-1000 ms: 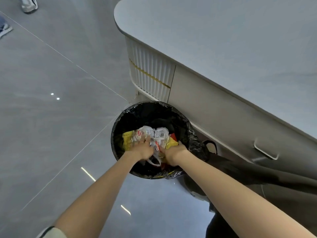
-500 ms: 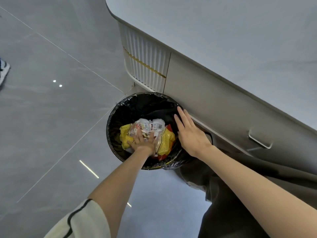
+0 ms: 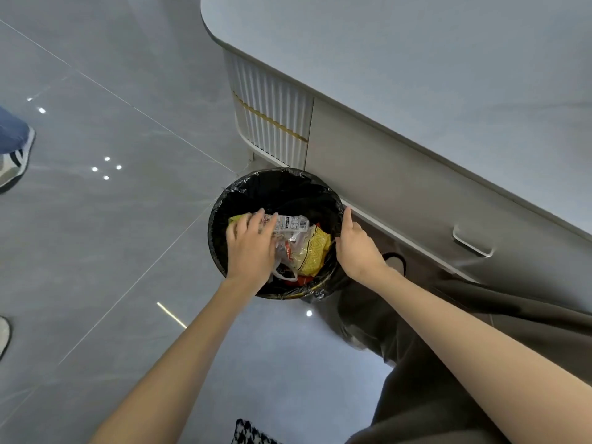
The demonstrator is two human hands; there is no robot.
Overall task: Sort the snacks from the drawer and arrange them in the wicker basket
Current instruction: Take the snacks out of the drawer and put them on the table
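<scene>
1. A round bin (image 3: 221, 200) with a black liner (image 3: 288, 187) stands on the grey floor (image 3: 112, 251). It sits close against the foot of a pale counter (image 3: 416, 75), which fills the view from 12 to 3 o'clock of it.
2. The snacks lie inside the bin. A clear packet (image 3: 290, 224) with a barcode label sits toward 12 o'clock of the heap, and a yellow packet (image 3: 315, 251) toward 4 o'clock. A scrap of red wrapper shows beside them.
3. The left hand (image 3: 253, 248) comes in from 7 o'clock. It lies palm down on the heap, fingers spread and fairly straight over the clear packet. It presses rather than grasps.
4. The right hand (image 3: 355, 248) is at the bin's rim at 3 o'clock. Its thumb lies along the rim and its fingers are tucked out of sight on the outer side, so it reads as a clasp on the rim.
5. A metal handle (image 3: 472, 246) is on the counter front, at 3 o'clock and well apart from the bin.
6. Dark trousers (image 3: 448, 363) are at 5 o'clock of the bin.
7. Another person's shoe (image 3: 12, 168) is at the frame's 9 o'clock edge.
</scene>
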